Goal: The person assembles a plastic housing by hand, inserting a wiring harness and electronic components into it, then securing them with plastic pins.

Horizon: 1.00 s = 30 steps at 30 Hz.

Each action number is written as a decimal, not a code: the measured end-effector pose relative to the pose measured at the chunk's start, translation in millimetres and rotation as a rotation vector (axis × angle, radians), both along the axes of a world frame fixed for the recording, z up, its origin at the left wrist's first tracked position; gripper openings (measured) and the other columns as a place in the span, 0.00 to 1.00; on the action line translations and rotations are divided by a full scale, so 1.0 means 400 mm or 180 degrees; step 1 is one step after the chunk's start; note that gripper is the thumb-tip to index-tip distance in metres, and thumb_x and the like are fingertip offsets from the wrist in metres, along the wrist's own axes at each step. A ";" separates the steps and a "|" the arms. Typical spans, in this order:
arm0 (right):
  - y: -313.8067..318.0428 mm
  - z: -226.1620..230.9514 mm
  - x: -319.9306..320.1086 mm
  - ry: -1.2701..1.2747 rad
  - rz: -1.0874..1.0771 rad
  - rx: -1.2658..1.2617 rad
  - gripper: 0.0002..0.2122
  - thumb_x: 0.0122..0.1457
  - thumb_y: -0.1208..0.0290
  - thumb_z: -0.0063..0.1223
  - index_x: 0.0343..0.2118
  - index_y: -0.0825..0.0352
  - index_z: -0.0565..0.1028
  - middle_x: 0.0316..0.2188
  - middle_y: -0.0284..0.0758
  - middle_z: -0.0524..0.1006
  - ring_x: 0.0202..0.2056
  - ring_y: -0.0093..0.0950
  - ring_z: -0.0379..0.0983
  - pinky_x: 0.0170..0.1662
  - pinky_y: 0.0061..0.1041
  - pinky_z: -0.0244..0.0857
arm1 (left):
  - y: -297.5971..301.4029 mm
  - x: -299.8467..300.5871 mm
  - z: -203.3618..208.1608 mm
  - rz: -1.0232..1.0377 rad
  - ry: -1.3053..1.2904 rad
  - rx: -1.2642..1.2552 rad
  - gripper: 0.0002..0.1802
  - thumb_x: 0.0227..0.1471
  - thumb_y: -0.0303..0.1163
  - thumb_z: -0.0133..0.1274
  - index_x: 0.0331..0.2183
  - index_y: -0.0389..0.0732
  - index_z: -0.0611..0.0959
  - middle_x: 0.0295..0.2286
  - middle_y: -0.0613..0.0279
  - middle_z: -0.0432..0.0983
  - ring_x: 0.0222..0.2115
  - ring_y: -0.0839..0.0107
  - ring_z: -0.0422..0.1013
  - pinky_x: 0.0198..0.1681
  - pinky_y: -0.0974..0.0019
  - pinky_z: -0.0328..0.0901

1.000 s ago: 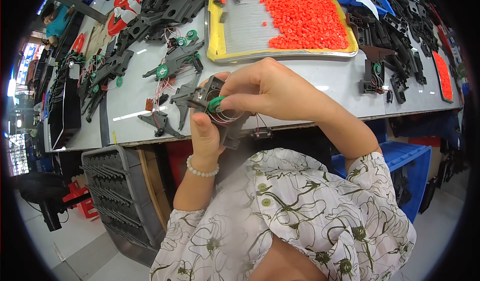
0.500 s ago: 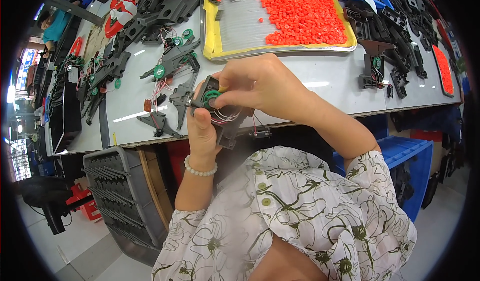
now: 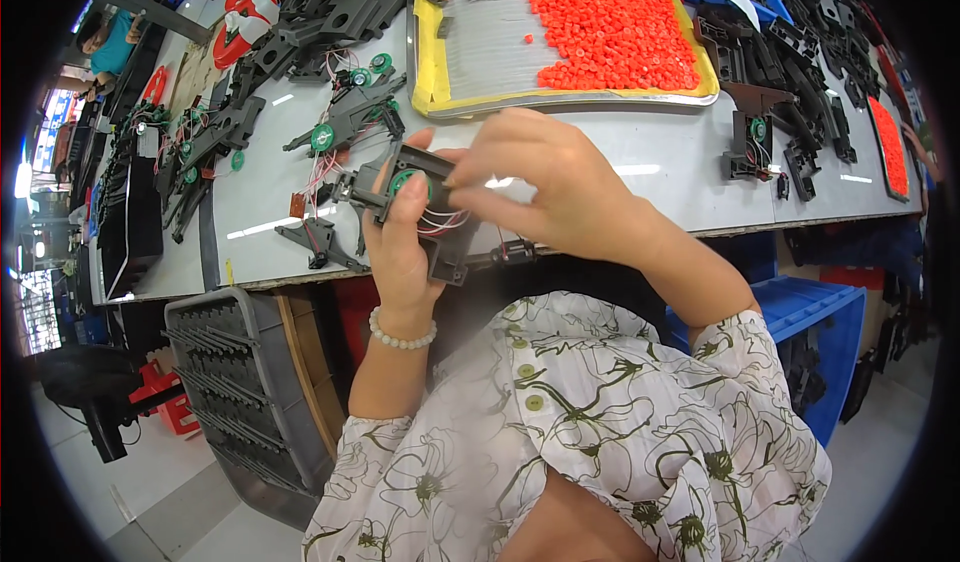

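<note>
A dark grey plastic housing (image 3: 447, 259) is tilted in my left hand (image 3: 398, 247), which is closed around it. My left thumb lies across a round speaker (image 3: 400, 184) with a green rim, seated in the housing. Thin white and red wires (image 3: 445, 224) curve out below the speaker. At the housing's right edge is my right hand (image 3: 545, 187), its thumb and fingers bent and slightly apart, a little blurred, with nothing visible between them. A small black part on wires (image 3: 513, 253) hangs by the table edge.
On the white table (image 3: 640, 197) stands a yellow-edged tray (image 3: 432, 72) of small orange-red pieces. Wired housings with green speakers (image 3: 322, 138) lie to the left; more dark plastic parts (image 3: 750, 147) are on the right. Below are a grey crate (image 3: 215, 362) and a blue bin (image 3: 845, 332).
My right fingers have come off the speaker and shifted right to the housing's edge. My left thumb has moved up over the speaker, and the housing has turned slightly.
</note>
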State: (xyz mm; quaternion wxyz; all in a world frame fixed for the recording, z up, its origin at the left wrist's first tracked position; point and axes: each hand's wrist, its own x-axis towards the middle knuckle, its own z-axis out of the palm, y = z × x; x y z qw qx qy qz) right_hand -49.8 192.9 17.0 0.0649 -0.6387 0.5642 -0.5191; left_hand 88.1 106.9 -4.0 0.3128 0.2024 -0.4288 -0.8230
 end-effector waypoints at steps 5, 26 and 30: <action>0.016 0.005 0.027 0.0877 -0.0143 0.0029 0.05 0.40 0.70 0.57 0.20 0.64 0.73 0.22 0.29 0.70 0.30 0.28 0.66 0.33 0.27 0.59 | 0.007 -0.010 0.006 0.0188 -0.0121 -0.0434 0.24 0.51 0.32 0.45 0.48 0.31 0.65 0.38 0.50 0.72 0.36 0.71 0.70 0.42 0.69 0.64; -0.022 -0.043 0.053 0.0575 -0.0112 -0.0077 0.03 0.40 0.73 0.55 0.21 0.62 0.74 0.24 0.30 0.72 0.39 0.30 0.67 0.39 0.29 0.58 | 0.006 -0.008 0.008 0.0289 -0.0059 -0.0522 0.24 0.50 0.25 0.46 0.50 0.31 0.64 0.39 0.50 0.71 0.37 0.71 0.70 0.42 0.69 0.65; -0.021 -0.048 0.050 0.0688 -0.0077 -0.0210 0.05 0.40 0.74 0.56 0.24 0.63 0.75 0.28 0.29 0.73 0.37 0.31 0.68 0.40 0.29 0.58 | 0.002 -0.011 -0.002 0.0270 0.0065 -0.0446 0.24 0.50 0.24 0.46 0.50 0.31 0.64 0.39 0.49 0.71 0.37 0.71 0.70 0.42 0.70 0.65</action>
